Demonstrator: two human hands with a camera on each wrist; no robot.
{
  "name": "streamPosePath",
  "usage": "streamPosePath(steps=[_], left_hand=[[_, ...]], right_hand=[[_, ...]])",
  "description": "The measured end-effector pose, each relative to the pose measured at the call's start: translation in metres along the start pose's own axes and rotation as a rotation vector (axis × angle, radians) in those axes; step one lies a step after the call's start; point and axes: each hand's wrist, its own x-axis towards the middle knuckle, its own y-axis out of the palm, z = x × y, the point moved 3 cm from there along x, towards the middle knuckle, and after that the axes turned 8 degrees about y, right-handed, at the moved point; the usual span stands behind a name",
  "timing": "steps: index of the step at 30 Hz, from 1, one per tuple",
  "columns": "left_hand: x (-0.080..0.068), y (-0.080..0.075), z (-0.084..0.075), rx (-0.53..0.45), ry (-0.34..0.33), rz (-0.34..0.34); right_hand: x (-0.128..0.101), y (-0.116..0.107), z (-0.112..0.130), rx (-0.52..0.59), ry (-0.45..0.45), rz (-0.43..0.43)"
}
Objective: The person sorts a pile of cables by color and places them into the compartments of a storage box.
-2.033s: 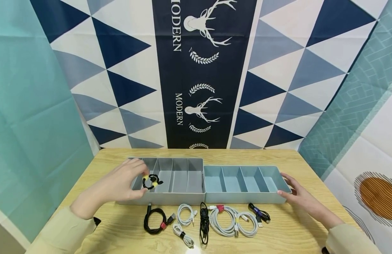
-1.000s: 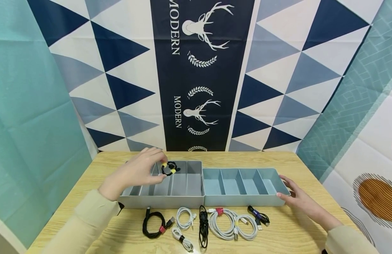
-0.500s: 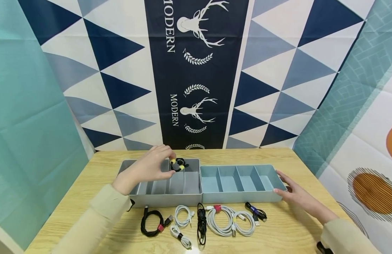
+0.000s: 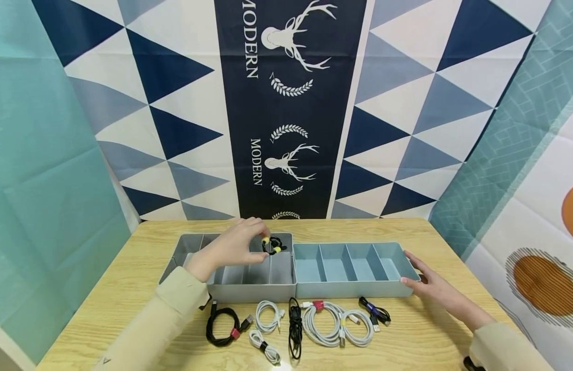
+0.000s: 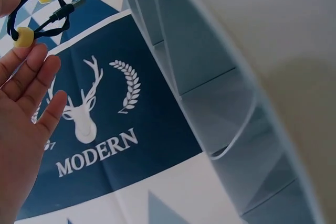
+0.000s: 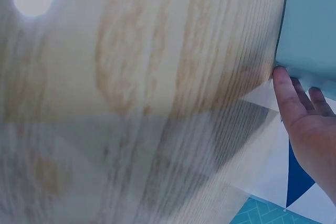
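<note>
Head view shows the left hand [image 4: 233, 248] raised over the grey tray [image 4: 231, 288], at its far right end, with its fingers [image 4: 256, 232] pinching a small black cable coil [image 4: 273, 245] bound by two yellow ties. The coil hangs above the tray's rightmost compartment, its loop reaching rightward away from the hand; in the left wrist view the coil's [image 5: 44, 11] long axis runs from the fingertips outward, and both plug ends point away from the palm. Just right of it, the blue tray [image 4: 356, 288] sits flush against the grey one, with four compartments. On the bench [image 4: 129, 288] in front of both trays lies a row of bundled cables: a black cable with a red tie [image 4: 223, 325], two small white coils [image 4: 268, 315], a slim black bundle [image 4: 295, 327], large white coils [image 4: 335, 323], and a black cable with a purple tie [image 4: 375, 312]. Furthest right, the right hand [image 4: 430, 286] rests with straight, relaxed fingers against the blue tray's right end wall, gripping nothing.
</note>
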Motion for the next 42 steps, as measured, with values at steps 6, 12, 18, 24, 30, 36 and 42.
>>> streamPosePath(steps=[6,12,18,24,30,36,42], left_hand=[[0.007,0.012,0.006,-0.001,-0.036,0.032],[0.012,0.026,0.015,-0.036,-0.067,0.067],[0.014,0.038,0.021,-0.026,-0.076,0.095],[0.017,0.045,0.022,0.006,-0.065,0.116],[0.021,0.055,0.024,0.051,-0.055,0.161],[0.025,0.065,0.027,0.075,-0.056,0.201],[0.028,0.068,0.029,0.051,-0.073,0.239]], right_hand=[[-0.002,0.000,0.003,0.043,0.007,0.008],[-0.003,0.000,0.003,0.067,0.011,0.013],[-0.001,0.000,0.002,0.065,0.005,0.015],[0.000,0.000,0.002,0.076,0.011,0.019],[-0.001,0.001,0.003,0.070,0.026,0.025],[-0.003,0.002,0.003,0.027,0.038,0.024],[-0.005,0.003,0.003,0.058,0.049,0.032]])
